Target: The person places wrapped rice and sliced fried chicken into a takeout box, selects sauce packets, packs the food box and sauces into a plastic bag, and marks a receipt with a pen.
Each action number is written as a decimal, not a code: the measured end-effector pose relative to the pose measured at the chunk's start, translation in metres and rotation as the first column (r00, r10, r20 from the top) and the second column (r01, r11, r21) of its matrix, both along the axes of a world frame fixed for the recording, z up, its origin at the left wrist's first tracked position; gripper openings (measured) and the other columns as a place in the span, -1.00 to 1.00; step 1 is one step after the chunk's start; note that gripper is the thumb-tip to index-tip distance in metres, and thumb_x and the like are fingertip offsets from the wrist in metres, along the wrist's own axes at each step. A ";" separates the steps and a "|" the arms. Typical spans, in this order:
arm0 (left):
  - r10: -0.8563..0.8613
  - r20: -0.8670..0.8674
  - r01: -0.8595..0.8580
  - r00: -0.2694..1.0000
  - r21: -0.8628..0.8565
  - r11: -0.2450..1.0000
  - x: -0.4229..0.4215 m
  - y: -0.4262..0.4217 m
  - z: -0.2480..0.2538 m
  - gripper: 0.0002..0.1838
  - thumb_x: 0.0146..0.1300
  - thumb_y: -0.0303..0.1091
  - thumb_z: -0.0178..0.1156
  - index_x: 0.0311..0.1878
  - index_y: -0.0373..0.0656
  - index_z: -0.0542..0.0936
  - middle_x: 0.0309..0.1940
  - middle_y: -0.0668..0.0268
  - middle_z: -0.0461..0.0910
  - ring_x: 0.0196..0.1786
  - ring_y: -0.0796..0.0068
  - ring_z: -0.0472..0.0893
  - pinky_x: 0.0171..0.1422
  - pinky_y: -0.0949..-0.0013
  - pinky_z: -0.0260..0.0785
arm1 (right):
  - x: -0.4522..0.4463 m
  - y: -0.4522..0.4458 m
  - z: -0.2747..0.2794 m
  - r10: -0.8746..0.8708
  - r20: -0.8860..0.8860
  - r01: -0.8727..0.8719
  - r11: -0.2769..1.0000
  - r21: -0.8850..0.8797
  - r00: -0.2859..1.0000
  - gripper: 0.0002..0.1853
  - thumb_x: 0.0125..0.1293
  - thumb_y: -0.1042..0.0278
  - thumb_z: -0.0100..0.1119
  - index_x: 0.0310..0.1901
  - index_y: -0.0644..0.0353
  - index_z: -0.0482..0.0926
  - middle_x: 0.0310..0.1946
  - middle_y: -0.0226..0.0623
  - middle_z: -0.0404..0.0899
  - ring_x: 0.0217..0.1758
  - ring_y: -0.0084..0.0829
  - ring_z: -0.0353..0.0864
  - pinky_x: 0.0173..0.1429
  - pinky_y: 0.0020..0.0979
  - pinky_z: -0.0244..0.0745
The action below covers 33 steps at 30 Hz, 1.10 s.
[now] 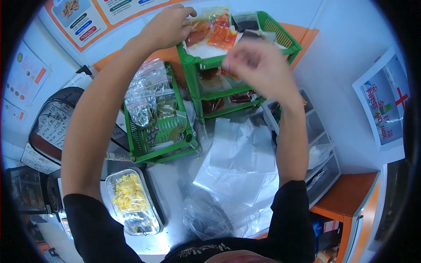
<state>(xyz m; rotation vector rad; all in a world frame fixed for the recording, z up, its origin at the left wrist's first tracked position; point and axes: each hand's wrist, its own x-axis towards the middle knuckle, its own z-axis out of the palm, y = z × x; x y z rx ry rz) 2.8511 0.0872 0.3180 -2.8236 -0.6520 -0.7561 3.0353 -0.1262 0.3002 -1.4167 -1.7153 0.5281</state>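
Observation:
My left hand reaches over the left side of the top green basket, its fingers apart and curved beside the sachets, with nothing visible in them. Orange-red sauce sachets lie on a white lining in that basket, and dark sachets lie toward its right. My right hand hovers over the basket's front right part. It is smeared by motion, its fingers bent; whether they hold anything I cannot tell. More sachets show in the lower tiers of the basket stack.
A second green basket on the left holds small zip bags. Clear plastic bags lie on the metal table. A lidded tray of yellow food stands front left. A grey divided organizer lines the right, below a first aid sign.

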 end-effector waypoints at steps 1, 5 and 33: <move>-0.027 -0.021 0.027 0.999 -0.009 1.000 -0.005 -0.008 0.002 -0.60 0.31 -0.35 0.30 0.20 -0.19 0.58 0.08 0.04 0.63 0.11 0.00 0.63 0.24 0.08 0.49 | -0.002 -0.002 -0.012 -0.041 0.171 0.046 0.999 -0.029 0.984 -0.71 0.27 0.26 0.36 -0.07 0.27 0.69 -0.22 -0.09 0.76 -0.11 -0.18 0.77 -0.03 -0.17 0.62; -0.169 0.010 0.168 0.986 0.067 0.984 -0.034 -0.054 0.013 -0.60 0.26 -0.39 0.30 0.18 -0.20 0.60 0.05 0.02 0.65 0.08 -0.02 0.63 0.18 0.06 0.49 | -0.005 0.033 -0.083 -0.239 0.602 0.375 0.920 -0.110 0.762 -0.78 0.30 0.31 0.22 -0.08 0.17 0.72 -0.13 0.01 0.74 0.02 0.04 0.71 0.14 -0.01 0.58; 0.877 0.379 -0.557 -0.297 -0.814 0.163 -0.635 -0.601 -0.126 -0.43 0.52 -0.04 0.14 0.40 -0.24 0.46 0.33 0.16 0.52 0.32 0.22 0.52 0.42 0.08 0.30 | -0.010 0.113 -0.116 0.068 0.747 0.365 0.841 -0.399 0.661 -0.51 0.11 0.23 0.33 0.15 -0.06 0.70 0.26 -0.15 0.59 0.30 -0.13 0.58 0.38 -0.15 0.47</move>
